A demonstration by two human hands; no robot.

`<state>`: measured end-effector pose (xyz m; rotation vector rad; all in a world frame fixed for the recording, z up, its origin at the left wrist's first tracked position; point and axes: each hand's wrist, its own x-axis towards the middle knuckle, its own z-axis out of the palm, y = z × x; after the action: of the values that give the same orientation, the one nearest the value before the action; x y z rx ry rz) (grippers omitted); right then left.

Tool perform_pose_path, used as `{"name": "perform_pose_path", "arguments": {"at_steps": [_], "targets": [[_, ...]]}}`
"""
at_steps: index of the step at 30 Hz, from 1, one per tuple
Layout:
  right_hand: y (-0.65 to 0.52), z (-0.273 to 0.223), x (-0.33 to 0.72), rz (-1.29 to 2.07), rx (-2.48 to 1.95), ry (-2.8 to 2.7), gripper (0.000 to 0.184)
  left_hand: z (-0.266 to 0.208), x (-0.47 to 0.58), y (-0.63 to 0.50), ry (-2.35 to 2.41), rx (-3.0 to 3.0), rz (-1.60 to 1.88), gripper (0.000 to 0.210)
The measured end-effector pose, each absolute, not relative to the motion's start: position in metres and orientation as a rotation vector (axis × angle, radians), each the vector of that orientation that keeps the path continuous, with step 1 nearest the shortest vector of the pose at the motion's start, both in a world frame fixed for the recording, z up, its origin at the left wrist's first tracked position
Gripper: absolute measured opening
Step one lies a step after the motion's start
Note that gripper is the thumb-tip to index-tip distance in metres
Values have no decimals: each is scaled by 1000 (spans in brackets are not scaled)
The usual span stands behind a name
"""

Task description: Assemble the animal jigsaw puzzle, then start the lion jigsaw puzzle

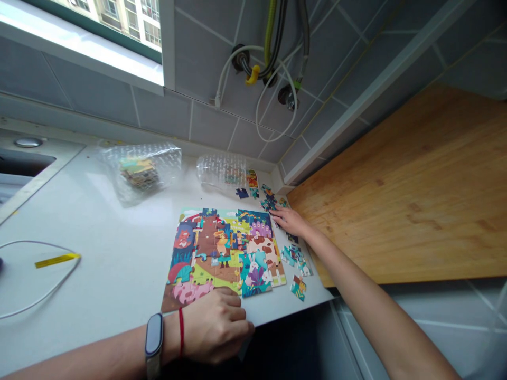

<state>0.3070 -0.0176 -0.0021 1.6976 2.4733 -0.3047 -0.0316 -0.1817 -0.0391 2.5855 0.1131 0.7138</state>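
A partly assembled jigsaw puzzle [225, 272] with farm animals lies flat on the white counter. My left hand [216, 324] rests at its lower edge by the counter's front, fingers curled in. Whatever those fingers hold, if anything, is hidden. At the puzzle's right side my right hand [289, 219] reaches over loose puzzle pieces [268, 201], fingers stretched out and fingertips touching them. A joined section with white rabbits [255, 274] overlaps the puzzle's lower right. More loose pieces [297, 257] and a single piece [299, 287] lie to the right.
A clear plastic bag [138, 171] with stacked pieces stands at the back, beside another clear bag [219, 170]. A white cable [43, 243] with a yellow tag lies left, near a sink [47, 169]. A wooden panel [404, 195] borders the counter's right side. Hoses [273, 42] hang on the tiled wall.
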Motion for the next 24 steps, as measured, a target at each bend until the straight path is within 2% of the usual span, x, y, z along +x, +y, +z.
{"name": "perform_pose_path", "arguments": {"at_steps": [6, 11, 14, 17, 20, 24], "targets": [[-26, 27, 297, -327, 1762, 2291, 36, -40, -31, -183, 108, 2578, 752, 17], [0, 25, 289, -173, 1969, 2253, 35, -37, -31, -181, 98, 2584, 748, 14], [24, 12, 282, -128, 2005, 2300, 44, -37, -32, -181, 99, 2573, 751, 15], [37, -4, 277, -228, 1893, 2409, 58, -38, -32, -181, 97, 2562, 753, 17], [36, -17, 277, -352, 1792, 2449, 62, -39, -32, -182, 102, 2565, 743, 15], [20, -23, 286, -347, 1820, 2422, 64, -37, -32, -181, 114, 2581, 731, 11]]}}
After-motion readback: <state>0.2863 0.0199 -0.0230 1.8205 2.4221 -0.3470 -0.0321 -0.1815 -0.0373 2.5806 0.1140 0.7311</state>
